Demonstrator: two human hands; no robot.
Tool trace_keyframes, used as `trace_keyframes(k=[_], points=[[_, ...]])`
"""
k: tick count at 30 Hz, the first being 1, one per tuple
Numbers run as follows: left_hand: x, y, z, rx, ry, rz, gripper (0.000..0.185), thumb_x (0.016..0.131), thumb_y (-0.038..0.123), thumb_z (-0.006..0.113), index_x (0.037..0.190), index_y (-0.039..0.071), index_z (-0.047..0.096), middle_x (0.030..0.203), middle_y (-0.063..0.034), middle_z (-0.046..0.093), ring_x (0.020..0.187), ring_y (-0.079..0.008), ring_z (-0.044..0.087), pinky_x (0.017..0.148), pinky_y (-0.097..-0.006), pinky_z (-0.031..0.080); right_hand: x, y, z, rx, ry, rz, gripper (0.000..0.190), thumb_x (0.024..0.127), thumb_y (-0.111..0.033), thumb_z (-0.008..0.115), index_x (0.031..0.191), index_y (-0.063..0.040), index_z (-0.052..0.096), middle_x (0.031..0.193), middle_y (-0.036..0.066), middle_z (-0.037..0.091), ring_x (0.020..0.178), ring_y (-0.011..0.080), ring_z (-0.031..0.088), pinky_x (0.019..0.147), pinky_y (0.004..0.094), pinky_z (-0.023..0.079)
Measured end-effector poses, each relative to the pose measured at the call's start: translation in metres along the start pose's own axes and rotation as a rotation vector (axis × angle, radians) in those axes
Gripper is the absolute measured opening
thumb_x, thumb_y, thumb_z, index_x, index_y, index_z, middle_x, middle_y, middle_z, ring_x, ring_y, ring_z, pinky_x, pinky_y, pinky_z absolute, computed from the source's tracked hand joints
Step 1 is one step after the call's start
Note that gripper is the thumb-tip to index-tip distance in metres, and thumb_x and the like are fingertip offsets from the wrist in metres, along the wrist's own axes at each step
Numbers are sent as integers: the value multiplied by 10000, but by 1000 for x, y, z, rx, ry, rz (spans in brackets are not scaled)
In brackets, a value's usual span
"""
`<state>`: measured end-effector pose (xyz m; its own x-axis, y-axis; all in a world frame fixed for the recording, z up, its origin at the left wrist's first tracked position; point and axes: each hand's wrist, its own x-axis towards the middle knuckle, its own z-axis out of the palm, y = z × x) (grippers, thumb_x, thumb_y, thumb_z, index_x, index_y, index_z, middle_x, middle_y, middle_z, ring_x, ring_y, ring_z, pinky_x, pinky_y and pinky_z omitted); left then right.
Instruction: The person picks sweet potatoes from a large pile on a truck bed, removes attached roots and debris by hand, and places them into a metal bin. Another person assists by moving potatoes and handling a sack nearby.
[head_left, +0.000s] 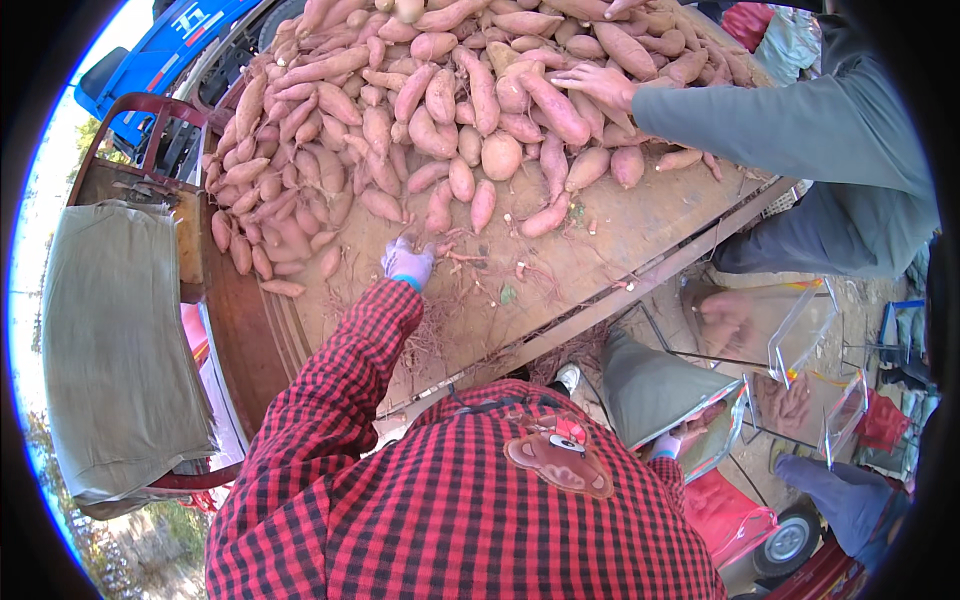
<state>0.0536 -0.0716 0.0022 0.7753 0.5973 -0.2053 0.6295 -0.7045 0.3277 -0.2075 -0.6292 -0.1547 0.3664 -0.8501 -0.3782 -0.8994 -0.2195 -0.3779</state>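
A large heap of sweet potatoes covers the far part of a wooden truck bed. My left hand, in a pale purple glove, is low over the boards at the heap's near edge. Its fingertips are close to a sweet potato tip and thin broken roots; whether they grip anything is unclear. Down on my right, my gloved right hand reaches into the mouth of a grey-green bag. Sweet potatoes show inside. My right fingers are mostly hidden there.
At right, another person's hand rests on the heap. Framed bags with sweet potatoes, a red bag and a wheel are on the ground. The bed's metal edge runs diagonally before me. A cloth-covered seat back is left.
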Motion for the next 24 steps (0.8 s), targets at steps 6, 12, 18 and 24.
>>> trace_keyframes(k=[6,12,18,24], points=[[78,78,20,107,-105,294,731,761,472,684,1363,110,483,1377,-213,458,1269,-383,437,1064,-457,364,0,32,7,674,-606,131,593,900,22,516,1436,-48,273,1372,156,471,1186,285,531,964,410,474],[105,86,106,-453,-329,342,697,742,385,715,1333,124,456,1292,-135,464,1221,-327,458,1039,-464,381,-53,-14,-43,635,-399,237,559,916,14,499,1437,-105,334,1275,146,520,1105,247,560,948,363,468],[81,65,68,-292,-117,405,701,661,261,782,1284,97,507,1290,-134,450,1125,-288,518,935,-426,459,-117,-158,-69,311,37,-759,551,912,-35,545,1428,-44,352,1205,158,542,1035,225,571,903,354,467],[52,10,-11,-1614,-746,57,763,669,235,791,1333,63,456,1137,-110,576,950,-245,623,836,-391,539,-164,-334,-2,618,-621,-962,424,917,-7,563,1328,5,460,1083,93,585,948,150,590,859,251,470]])
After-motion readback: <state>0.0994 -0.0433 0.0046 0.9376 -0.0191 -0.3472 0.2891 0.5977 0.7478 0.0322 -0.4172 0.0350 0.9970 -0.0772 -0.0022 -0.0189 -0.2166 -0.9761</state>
